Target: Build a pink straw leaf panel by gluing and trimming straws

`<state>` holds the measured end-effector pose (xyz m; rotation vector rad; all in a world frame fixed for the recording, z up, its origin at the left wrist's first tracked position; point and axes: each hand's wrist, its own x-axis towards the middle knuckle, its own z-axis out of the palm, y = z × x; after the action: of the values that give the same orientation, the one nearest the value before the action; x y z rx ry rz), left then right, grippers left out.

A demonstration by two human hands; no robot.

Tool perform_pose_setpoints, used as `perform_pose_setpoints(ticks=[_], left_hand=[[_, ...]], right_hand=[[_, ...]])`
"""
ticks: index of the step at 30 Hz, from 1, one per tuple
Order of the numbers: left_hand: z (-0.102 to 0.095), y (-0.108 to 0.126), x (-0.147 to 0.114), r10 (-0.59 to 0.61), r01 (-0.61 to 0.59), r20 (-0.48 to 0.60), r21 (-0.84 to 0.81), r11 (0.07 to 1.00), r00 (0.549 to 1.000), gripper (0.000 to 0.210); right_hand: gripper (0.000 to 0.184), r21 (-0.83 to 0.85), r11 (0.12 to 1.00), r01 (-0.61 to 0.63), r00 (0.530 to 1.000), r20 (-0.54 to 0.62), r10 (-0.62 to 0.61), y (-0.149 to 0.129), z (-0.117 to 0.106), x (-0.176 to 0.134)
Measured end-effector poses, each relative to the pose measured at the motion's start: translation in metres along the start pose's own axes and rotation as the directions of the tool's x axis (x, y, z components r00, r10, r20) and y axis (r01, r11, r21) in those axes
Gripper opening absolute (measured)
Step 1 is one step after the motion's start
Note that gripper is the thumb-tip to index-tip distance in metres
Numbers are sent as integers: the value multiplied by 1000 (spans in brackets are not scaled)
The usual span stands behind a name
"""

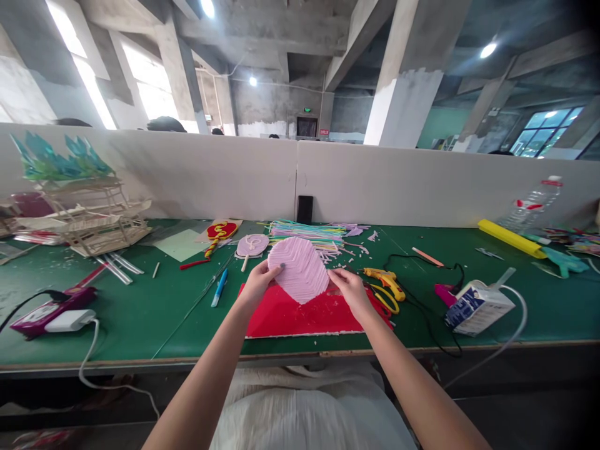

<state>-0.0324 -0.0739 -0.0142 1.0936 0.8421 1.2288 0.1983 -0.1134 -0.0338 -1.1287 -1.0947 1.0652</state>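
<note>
Between my two hands a pink ribbed leaf-shaped panel [300,269] is held up, its surface covered in slanting strips that meet along the middle. My left hand [261,279] pinches its left edge, thumb on the front. At the right edge, my right hand [347,289] grips it between thumb and fingers. Below the panel lies a red board [300,322] on the green table. Behind it is a pile of pastel-coloured thin strips [307,231]. A small pink fan-shaped piece on a stick [252,245] rests left of the panel.
Right of the board lie yellow-handled scissors [388,300] and a yellow glue gun [385,281] with its black cord. A blue pen [219,287] and a red fan-shaped piece [221,231] are on the left. A drink carton [478,307] and a power strip [54,312] stand farther out.
</note>
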Motion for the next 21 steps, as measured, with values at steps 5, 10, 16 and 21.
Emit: perform_pose_setpoints(ticks=[5, 10, 16, 21], left_hand=[[-3, -1, 1, 8, -8, -18, 6, 1000, 1000, 54], [1, -6, 0, -8, 7, 14, 77, 997, 1000, 55], [10, -10, -7, -40, 39, 69, 12, 999, 997, 56], [17, -15, -12, -112, 108, 157, 36, 994, 981, 56]], right_hand=[[38, -13, 1000, -18, 999, 40, 19, -4, 4, -2], [43, -87, 996, -37, 996, 80, 44, -3, 6, -3], [43, -67, 998, 10, 995, 103, -3, 3, 2, -3], [42, -49, 998, 30, 997, 76, -26, 3, 1, -1]])
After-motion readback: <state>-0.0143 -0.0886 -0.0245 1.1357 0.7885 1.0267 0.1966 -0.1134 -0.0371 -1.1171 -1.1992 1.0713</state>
